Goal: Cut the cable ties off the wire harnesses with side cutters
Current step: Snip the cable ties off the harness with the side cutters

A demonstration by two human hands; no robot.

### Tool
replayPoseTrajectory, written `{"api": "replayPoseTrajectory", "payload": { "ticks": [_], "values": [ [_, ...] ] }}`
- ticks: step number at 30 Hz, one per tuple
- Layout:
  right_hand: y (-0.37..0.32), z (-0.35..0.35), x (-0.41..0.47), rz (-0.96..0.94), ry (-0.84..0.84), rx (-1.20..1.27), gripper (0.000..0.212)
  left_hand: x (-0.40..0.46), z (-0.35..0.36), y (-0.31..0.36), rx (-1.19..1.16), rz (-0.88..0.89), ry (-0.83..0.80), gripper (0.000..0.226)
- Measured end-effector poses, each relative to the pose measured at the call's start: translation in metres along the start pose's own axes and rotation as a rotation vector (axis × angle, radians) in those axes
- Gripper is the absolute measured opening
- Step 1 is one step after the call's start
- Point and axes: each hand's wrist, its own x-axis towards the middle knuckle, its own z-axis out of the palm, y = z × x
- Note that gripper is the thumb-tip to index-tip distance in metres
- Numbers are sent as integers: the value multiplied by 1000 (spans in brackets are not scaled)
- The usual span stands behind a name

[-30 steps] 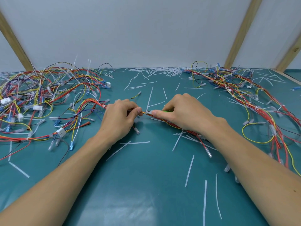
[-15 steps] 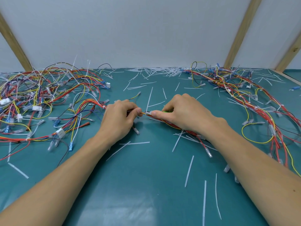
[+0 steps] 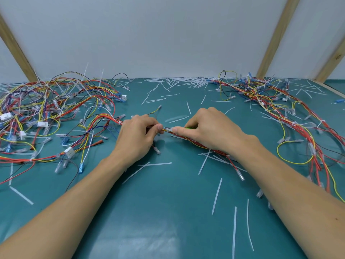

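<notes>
A: In the head view, where is the work?

B: At the centre of the frame. The left hand [image 3: 137, 135] is pinched shut on a bundle of red and yellow wires [image 3: 188, 140], and the right hand [image 3: 207, 128] is closed around something with a green handle [image 3: 187, 128], most likely the side cutters. Their tip is hidden behind a fingertip, so I cannot tell whether the blades are open or shut. A small white piece, probably a cable tie [image 3: 169, 129], sits on the bundle in the short gap between the two hands.

A: What could go wrong?

B: The tie hugs the wires, so a blade pushed too deep could nick the insulation. The left thumb is just beside the cut, so a slip could catch it. A snipped tail may also fly off.

A: And the room to move?

B: The green counter [image 3: 168, 212] is open in the lower middle of the frame, with only loose white tie offcuts [image 3: 216, 196] lying about. A tangled pile of harnesses [image 3: 56, 113] fills the left, and another pile [image 3: 276, 109] runs down the right, close to the counter's wooden edge at the upper right. The bundle trails under the right forearm, so pulling it could snag.
</notes>
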Motion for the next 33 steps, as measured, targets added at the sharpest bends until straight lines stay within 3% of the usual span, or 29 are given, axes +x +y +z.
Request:
{"api": "replayPoseTrajectory", "payload": {
  "ticks": [8, 14, 17, 22, 25, 33],
  "values": [
    [4, 4, 3, 24, 90, 28, 72, 0, -1, 3, -37, 7, 23, 21],
    [13, 1, 14, 255, 259, 489, 65, 2, -4, 2, -70, -20, 127, 23],
    [21, -2, 18, 372, 254, 662, 65, 4, -6, -1, -95, -70, 207, 24],
    [23, 2, 17, 365, 184, 648, 59, 6, -10, -3, -187, -181, 292, 25],
    [20, 3, 15, 295, 148, 590, 69, 7, -11, -3, -218, -220, 329, 27],
    [12, -2, 4, 179, -6, 451, 35, 8, -12, -10, -182, -280, 374, 28]
  ]
}}
